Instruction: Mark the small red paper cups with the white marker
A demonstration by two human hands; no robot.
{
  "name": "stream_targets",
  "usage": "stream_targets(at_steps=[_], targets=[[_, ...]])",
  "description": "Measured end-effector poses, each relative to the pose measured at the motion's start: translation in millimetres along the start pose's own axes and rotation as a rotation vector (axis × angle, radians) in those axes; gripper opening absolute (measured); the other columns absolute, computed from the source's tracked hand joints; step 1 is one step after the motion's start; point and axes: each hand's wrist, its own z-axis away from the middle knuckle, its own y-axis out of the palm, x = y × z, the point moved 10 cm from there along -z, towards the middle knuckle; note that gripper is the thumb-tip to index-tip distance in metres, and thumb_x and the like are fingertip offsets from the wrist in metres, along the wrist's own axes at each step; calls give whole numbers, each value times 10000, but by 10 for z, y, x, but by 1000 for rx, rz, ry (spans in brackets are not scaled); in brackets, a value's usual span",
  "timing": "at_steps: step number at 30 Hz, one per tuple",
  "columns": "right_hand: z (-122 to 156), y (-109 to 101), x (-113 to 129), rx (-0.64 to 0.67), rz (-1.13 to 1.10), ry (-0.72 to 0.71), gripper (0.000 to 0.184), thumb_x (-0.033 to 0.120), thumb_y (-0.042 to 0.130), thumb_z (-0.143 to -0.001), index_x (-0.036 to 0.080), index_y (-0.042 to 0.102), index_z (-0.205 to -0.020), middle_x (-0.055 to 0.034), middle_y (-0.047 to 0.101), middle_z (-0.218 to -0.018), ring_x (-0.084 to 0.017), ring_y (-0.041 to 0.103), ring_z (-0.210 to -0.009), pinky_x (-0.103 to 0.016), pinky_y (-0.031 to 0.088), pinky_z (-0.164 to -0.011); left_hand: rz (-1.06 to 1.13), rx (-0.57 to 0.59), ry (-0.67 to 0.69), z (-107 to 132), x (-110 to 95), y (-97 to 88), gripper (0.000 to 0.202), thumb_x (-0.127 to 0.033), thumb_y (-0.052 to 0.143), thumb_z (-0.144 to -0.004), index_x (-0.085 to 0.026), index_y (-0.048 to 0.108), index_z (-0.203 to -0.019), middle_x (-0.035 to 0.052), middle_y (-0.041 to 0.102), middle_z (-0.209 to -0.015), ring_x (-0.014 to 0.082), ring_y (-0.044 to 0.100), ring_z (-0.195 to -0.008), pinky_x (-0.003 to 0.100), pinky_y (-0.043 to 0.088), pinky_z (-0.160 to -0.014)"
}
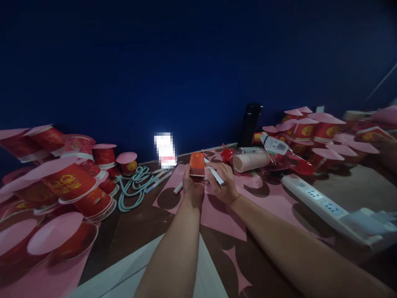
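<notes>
In the middle of the view, my left hand (192,186) is wrapped round a small red paper cup (197,162), whose pale rim faces down towards me. Close beside it on the right, my right hand (225,180) grips a white pen-like tool (216,175); its tip is near the cup's side, and I cannot tell whether they touch. Beneath both hands lies pink paper (221,217) with round holes cut out. A short white stick (178,188) rests left of my left hand.
Red cups topped with pink discs crowd the left (71,178) and right (305,130). A teal cable (133,190), a lit, blurred screen (165,149), a black bottle (249,124), a stack of paper cups (252,160) and a power strip (316,205) surround the hands.
</notes>
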Motion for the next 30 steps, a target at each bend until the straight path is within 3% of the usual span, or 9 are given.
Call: stream_targets(at_steps=[16,30], targets=[[-2,8,-26,10,6,-7,237,233,517,-904,227,574,-1135,-51,682,-1058,-215,604,-961,-387,421,-893,7,36,-16,59,17,69,270,-277,542,-865,-119,653,-1054,71,721,-866,168,690,-806,283,523,-821],[1,29,-60,17,3,12,229,238,517,-906,221,582,-1126,-56,691,-1052,-210,626,-956,-389,426,-903,-32,62,-21,63,38,91,285,-267,536,-857,-127,656,-1074,101,721,-988,182,685,-912,280,521,-826]])
